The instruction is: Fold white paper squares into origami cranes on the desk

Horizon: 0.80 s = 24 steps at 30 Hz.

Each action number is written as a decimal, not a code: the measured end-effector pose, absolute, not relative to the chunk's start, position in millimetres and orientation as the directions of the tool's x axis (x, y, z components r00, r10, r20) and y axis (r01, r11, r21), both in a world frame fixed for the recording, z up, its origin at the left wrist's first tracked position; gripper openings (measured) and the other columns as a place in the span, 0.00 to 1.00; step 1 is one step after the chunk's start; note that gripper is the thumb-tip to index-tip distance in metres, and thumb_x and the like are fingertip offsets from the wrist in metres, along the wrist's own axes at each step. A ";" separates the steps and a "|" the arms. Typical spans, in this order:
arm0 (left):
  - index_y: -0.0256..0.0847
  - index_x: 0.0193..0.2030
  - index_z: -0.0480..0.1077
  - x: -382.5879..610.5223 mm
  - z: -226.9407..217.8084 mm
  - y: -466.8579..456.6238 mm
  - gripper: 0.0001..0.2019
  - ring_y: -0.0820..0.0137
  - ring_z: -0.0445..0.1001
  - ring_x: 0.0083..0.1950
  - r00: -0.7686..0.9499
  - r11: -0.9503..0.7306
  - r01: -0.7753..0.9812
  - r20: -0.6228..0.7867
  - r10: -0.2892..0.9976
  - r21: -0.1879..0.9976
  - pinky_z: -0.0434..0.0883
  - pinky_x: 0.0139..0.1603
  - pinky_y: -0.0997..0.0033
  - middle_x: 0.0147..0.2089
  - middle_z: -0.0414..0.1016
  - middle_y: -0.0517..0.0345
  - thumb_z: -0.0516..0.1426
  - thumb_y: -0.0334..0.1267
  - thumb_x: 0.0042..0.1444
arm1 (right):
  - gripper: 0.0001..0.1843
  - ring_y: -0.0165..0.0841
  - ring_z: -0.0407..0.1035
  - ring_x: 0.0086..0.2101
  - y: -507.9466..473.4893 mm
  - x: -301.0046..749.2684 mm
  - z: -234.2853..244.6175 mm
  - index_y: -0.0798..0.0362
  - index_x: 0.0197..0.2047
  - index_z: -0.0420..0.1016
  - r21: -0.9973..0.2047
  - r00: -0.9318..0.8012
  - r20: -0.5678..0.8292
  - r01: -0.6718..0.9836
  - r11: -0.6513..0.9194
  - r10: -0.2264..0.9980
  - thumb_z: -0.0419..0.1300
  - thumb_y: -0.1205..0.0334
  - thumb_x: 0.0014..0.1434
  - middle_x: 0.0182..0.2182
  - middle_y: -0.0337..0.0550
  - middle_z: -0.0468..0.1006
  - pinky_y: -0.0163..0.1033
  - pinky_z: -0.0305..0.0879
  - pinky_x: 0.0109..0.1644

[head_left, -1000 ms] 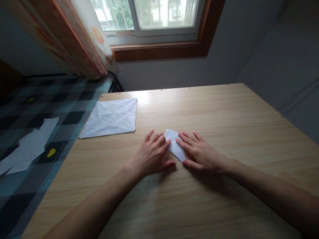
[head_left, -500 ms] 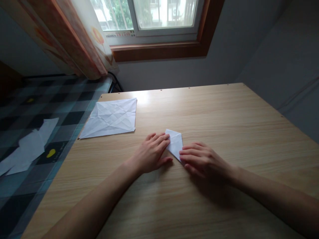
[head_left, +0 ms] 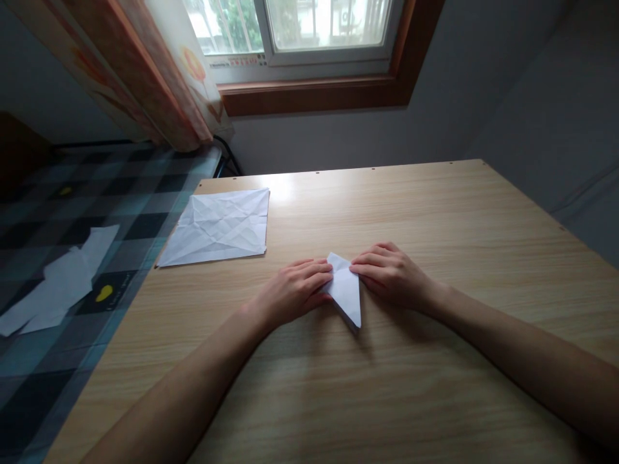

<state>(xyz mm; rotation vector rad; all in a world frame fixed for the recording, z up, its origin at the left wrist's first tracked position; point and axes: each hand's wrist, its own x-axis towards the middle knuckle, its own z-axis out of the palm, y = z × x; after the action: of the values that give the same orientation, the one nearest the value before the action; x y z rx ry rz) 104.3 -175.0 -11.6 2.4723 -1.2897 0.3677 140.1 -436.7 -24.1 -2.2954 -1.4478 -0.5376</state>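
Note:
A small piece of folded white paper [head_left: 346, 288] lies on the wooden table, wider at the far end and narrowing to a point toward me. Its layers stand slightly apart along the lower left edge. My left hand [head_left: 300, 288] holds the paper's left side, fingertips on top and the thumb near the lower left edge. At the upper right edge, my right hand [head_left: 389, 274] has its fingers together on the paper; its thumb is mostly hidden. The sharp lower tip sticks out between the hands.
A creased white sheet [head_left: 220, 227] lies at the table's far left. Past the left edge, paper scraps [head_left: 65, 283] lie on a checked cloth [head_left: 39, 367]. Behind the wooden table [head_left: 416, 212] are a wall, a window [head_left: 329, 26] and a curtain [head_left: 159, 84].
My right hand has moved up from the paper's lower tip to its upper right edge, uncovering the tip. My left thumb has drawn in toward the paper. The view has shifted slightly.

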 end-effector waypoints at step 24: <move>0.40 0.29 0.71 107.7 -8.2 -182.1 0.10 0.62 0.68 0.44 0.858 -0.850 -0.469 0.351 -0.374 0.241 0.66 0.47 0.58 0.41 0.75 0.53 0.60 0.42 0.59 | 0.12 0.37 0.68 0.38 -413.2 143.7 -15.8 0.53 0.25 0.71 -0.443 0.776 0.300 0.629 -0.639 0.555 0.65 0.61 0.58 0.34 0.42 0.77 0.44 0.55 0.47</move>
<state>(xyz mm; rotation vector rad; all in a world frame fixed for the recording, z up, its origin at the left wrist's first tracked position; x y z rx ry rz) 107.7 -182.1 -8.2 2.7133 -0.6330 0.4205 143.7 -413.2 -15.8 -2.4329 -0.8835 -0.1841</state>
